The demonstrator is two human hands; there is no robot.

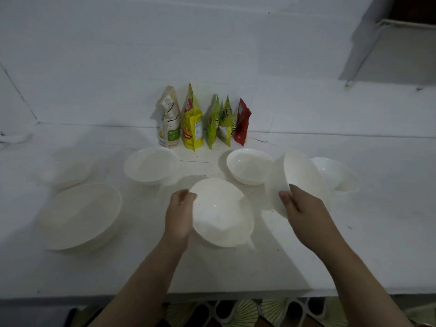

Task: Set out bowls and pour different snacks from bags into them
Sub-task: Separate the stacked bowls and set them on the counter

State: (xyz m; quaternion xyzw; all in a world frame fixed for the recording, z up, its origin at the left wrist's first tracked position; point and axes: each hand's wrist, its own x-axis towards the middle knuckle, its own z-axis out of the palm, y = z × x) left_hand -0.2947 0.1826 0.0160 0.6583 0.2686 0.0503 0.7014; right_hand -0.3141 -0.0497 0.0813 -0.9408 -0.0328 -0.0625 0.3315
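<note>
Several white bowls are spread over a white table [212, 274]. My left hand [178, 213] grips the left rim of a tilted white bowl [221, 211] in the middle. My right hand [304, 213] holds another white bowl [302, 175], tipped up on its edge. Further bowls rest at the near left [81, 215], far left [68, 172], middle left [151, 165], middle right [249, 165] and far right [330, 171]. Behind them, against the wall, stand a cream snack bag [168, 118], a yellow bag [192, 121], two green bags [220, 122] and a red bag [243, 121].
The table's front edge runs along the bottom, with a patterned floor [236, 313] below it. A white wall rises behind the bags. A white metal frame [368, 50] stands at the upper right.
</note>
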